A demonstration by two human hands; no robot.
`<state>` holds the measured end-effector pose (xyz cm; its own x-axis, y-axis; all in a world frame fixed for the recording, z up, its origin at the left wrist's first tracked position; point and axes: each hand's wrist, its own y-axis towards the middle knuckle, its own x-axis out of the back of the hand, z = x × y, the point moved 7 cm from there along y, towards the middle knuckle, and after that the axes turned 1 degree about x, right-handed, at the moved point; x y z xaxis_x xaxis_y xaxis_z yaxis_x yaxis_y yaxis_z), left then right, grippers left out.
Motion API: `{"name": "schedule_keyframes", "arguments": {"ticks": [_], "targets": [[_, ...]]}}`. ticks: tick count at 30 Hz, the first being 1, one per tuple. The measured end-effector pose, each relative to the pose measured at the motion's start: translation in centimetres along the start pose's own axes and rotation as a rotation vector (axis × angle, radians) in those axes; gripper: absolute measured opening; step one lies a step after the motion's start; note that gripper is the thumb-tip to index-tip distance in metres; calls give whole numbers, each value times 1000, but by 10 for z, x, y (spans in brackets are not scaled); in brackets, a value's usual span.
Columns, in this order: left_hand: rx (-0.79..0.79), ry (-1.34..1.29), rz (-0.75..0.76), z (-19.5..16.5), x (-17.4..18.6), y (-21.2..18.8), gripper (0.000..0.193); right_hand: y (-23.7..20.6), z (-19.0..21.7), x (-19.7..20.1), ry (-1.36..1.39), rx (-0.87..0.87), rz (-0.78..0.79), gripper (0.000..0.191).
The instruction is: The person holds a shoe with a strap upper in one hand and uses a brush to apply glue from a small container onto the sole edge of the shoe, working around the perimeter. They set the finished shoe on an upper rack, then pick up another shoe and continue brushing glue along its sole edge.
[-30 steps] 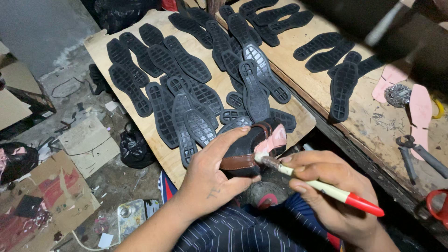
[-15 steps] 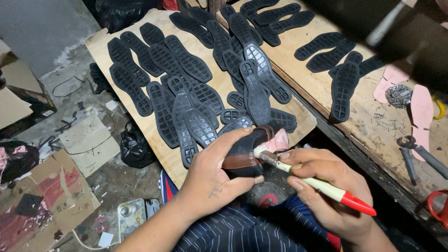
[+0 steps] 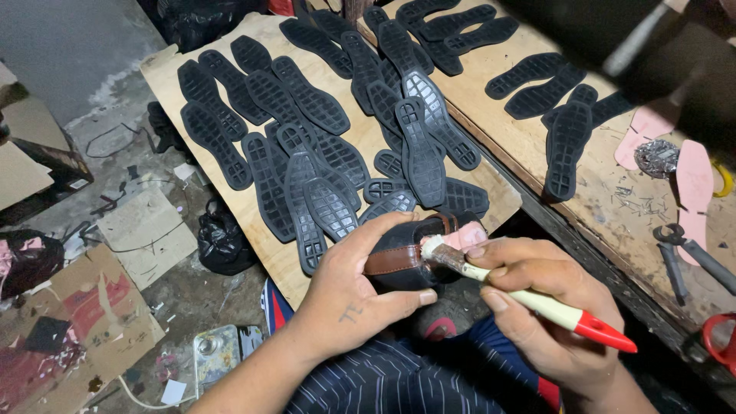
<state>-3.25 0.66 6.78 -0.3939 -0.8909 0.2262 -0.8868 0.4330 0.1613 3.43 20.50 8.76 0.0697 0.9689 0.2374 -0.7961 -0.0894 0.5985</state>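
the left hand [image 3: 349,287] wraps around a dark leather shoe upper with a brown band [image 3: 410,257], fingers curled over its top and thumb pressed under its side, so the shoe sits tilted above the lap with its pink underside [image 3: 469,236] turned toward the other hand. the right hand [image 3: 537,303] pinches a cream-handled brush with a red tip [image 3: 537,300] between thumb and fingers, its bristle end touching the pink underside at the rim; the angled grip looks suited to working along that edge. just beyond the shoe lies a plywood board [image 3: 222,199] crowded with black rubber treaded soles [image 3: 330,203], laid tread-up and overlapping, near enough to reach. a wooden surface [image 3: 613,192] to the right carries more soles, pink insole pieces [image 3: 694,184] and metal pliers [image 3: 682,249]. the board's near edge sits close to the left knuckles, leaving little room forward; the floor with cardboard scraps [image 3: 100,307] on the left is more open.
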Motion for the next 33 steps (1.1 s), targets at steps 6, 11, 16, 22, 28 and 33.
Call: {"name": "schedule_keyframes", "arguments": {"ticks": [6,11,16,22,28,33], "targets": [[-46,-111,13,-4,7,1,73,5,-5,-10,20,7,46,25],[42,-181,29,3,7,-1,74,5,-7,-11,75,12,78,25],[97,-373,64,11,4,-1,72,6,-11,-12,114,11,112,24],[135,-363,69,21,6,-3,74,9,-14,-16,157,2,145,23],[193,-468,94,29,5,-2,73,15,-16,-13,204,-5,151,22],[233,-536,136,32,3,-1,71,17,-22,-13,202,-33,84,21]]}}
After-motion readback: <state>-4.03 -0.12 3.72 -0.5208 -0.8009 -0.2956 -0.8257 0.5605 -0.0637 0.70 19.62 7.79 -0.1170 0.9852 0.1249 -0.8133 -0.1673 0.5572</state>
